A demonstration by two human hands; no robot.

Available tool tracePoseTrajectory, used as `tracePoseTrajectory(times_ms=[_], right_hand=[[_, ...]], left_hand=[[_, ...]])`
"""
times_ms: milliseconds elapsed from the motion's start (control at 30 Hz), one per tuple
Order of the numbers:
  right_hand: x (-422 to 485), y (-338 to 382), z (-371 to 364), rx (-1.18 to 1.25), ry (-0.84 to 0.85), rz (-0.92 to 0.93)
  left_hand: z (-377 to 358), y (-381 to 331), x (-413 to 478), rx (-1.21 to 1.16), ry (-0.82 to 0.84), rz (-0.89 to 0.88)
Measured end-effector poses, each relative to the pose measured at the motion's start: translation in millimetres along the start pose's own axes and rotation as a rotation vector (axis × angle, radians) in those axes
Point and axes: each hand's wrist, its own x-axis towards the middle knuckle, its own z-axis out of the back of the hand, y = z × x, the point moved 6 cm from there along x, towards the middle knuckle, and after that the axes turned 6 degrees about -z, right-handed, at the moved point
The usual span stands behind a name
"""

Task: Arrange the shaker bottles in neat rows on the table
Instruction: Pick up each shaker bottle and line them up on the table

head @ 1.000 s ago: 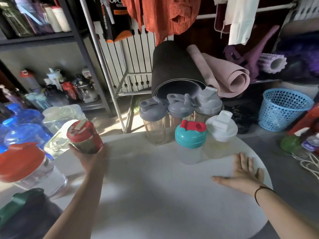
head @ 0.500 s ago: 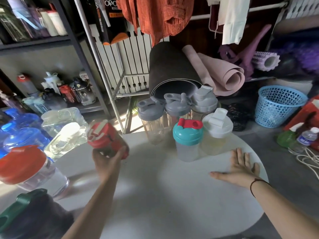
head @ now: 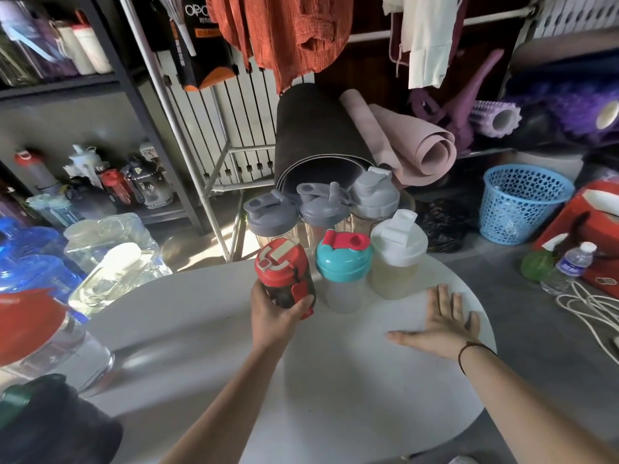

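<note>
Red-lidded shaker bottle gripped in left hand, tilted, just left of teal-lidded bottle, front row, over white desk. Right hand flat, open, empty. Back row done: three grey-lidded bottles. Front row: teal, white-lidded bottle, red nearly placed. Six bottles total; more at desk's left likely remain.

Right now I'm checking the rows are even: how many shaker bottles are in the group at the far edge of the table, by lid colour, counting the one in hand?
Grey lids: 3
Teal lid with red cap: 1
White lid: 1
Red lid, held in the left hand: 1
Total: 6
</note>
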Motion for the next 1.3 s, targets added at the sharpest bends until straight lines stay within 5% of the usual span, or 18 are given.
tracePoseTrajectory(times_ms=[833, 1133, 1200, 1300], right_hand=[[-10, 3, 2, -0.017, -0.027, 0.000], [-14, 4, 4, -0.009, -0.052, 0.021], [-18, 5, 5, -0.036, -0.040, 0.015], [-20, 6, 6, -0.027, -0.007, 0.018]], left_hand=[[12, -16, -32, 0.104, 0.001, 0.063], [102, -130, -68, -0.090, -0.136, -0.248], [130, -160, -81, 0.023, -0.148, -0.330], [164, -188, -99, 0.505, -0.123, -0.436]])
